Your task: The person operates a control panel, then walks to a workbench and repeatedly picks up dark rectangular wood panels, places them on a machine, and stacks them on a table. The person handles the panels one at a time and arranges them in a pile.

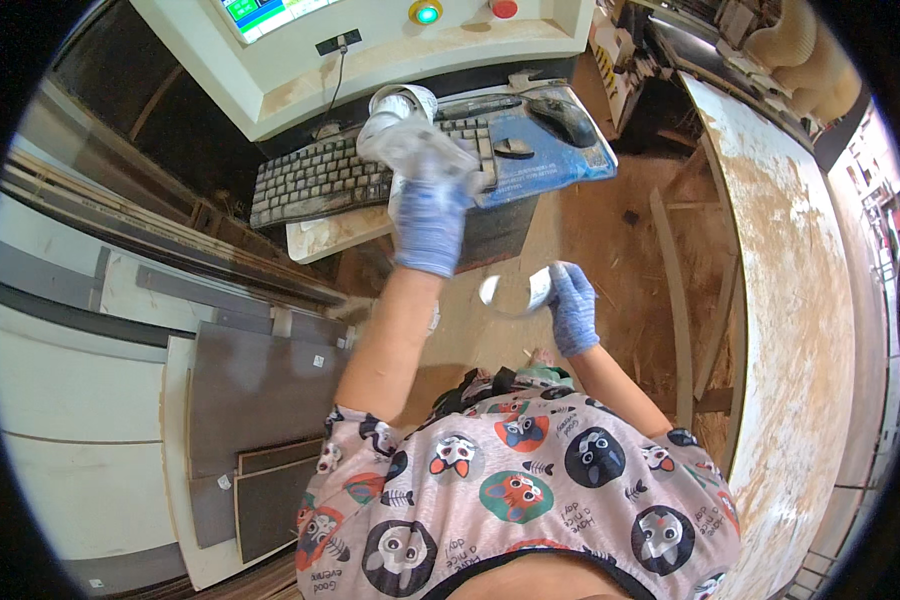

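left hand [430,215], gloved, closed around a roll of white labels [405,125], its loose strip blurred, raised above the dusty keyboard [320,180] on the console shelf's front edge. right hand [573,305], gloved, pinching a small white label strip [518,292], held low over the sawdust floor [610,230]. mouse [562,118] on blue pad [550,155] at the shelf's right corner.

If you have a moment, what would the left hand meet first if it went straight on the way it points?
Probably the keyboard: the left hand, holding a white roll, points up toward it, though depth is unclear.
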Demonstrator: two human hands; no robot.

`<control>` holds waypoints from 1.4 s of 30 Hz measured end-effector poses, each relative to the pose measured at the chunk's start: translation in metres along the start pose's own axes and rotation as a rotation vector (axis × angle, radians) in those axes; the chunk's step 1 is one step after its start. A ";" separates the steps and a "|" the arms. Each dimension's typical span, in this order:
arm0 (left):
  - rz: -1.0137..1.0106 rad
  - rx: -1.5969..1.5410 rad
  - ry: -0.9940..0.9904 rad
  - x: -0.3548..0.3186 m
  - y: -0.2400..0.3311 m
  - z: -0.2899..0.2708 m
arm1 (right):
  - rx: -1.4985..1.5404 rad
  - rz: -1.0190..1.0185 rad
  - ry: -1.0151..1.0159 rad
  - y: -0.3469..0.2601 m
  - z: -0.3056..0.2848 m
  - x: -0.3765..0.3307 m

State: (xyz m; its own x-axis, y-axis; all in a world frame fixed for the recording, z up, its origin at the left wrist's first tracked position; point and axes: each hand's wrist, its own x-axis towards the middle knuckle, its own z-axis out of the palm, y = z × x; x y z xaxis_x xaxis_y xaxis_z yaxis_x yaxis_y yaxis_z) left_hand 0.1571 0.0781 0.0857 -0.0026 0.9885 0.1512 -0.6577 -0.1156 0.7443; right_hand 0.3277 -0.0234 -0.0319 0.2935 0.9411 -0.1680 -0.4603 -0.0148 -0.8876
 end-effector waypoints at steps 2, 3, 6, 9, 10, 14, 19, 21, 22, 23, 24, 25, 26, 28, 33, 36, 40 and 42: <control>-0.004 -0.224 0.218 0.004 0.033 -0.008 | -0.103 -0.116 0.085 -0.016 -0.008 0.003; -0.034 -0.439 0.122 0.001 0.035 -0.029 | -0.140 -0.182 0.165 -0.025 -0.016 0.010; -0.109 -0.411 0.283 -0.043 0.028 -0.010 | -0.224 -0.456 0.333 -0.055 -0.062 0.052; -0.220 -0.427 0.119 -0.082 0.003 -0.035 | -0.158 -0.669 0.329 -0.142 -0.044 0.074; -0.245 -0.387 0.104 -0.090 -0.007 -0.042 | -0.162 -0.742 0.296 -0.164 -0.038 0.085; -0.299 -0.356 0.097 -0.111 -0.031 -0.078 | -0.377 -1.066 0.124 -0.235 0.040 0.126; -0.226 -0.246 0.215 -0.127 -0.023 -0.091 | -0.261 -1.342 -0.355 -0.281 0.159 0.154; -0.186 -0.243 0.293 -0.133 -0.017 -0.090 | -0.046 -1.149 -0.558 -0.275 0.206 0.138; -0.150 -0.244 0.301 -0.136 -0.016 -0.093 | -0.173 -1.328 -0.470 -0.268 0.228 0.131; -0.119 -0.247 0.303 -0.139 -0.017 -0.097 | -0.265 -1.401 -0.379 -0.249 0.240 0.142; -0.087 -0.250 0.309 -0.144 -0.017 -0.101 | -0.357 -1.464 -0.288 -0.219 0.248 0.158; -0.037 -0.262 0.313 -0.149 -0.016 -0.104 | -0.398 -1.514 -0.337 -0.192 0.256 0.162; -0.024 -0.263 0.315 -0.152 -0.016 -0.109 | -0.448 -1.570 -0.379 -0.174 0.259 0.160; 0.014 -0.267 0.327 -0.159 -0.017 -0.119 | -0.511 -1.426 -0.513 -0.143 0.255 0.136; -0.009 -0.263 0.329 -0.164 -0.020 -0.128 | -0.858 -1.544 -0.549 -0.111 0.218 0.135; -0.040 -0.163 0.366 -0.162 -0.029 -0.124 | -1.122 -1.480 -0.574 -0.106 0.188 0.142; -0.148 -0.082 0.418 -0.152 -0.041 -0.118 | -1.334 -1.307 -0.558 -0.115 0.157 0.139; -0.181 -0.055 0.403 -0.148 -0.048 -0.114 | -1.395 -1.343 -0.518 -0.124 0.145 0.133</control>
State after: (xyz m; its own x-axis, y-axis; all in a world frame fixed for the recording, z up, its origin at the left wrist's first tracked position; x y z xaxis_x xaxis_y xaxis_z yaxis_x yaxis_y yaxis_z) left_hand 0.1035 -0.0511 -0.0469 -0.1700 0.9526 -0.2524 -0.7139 0.0575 0.6979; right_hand 0.3020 0.1524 0.1184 -0.5104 0.5599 0.6527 0.7261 0.6872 -0.0218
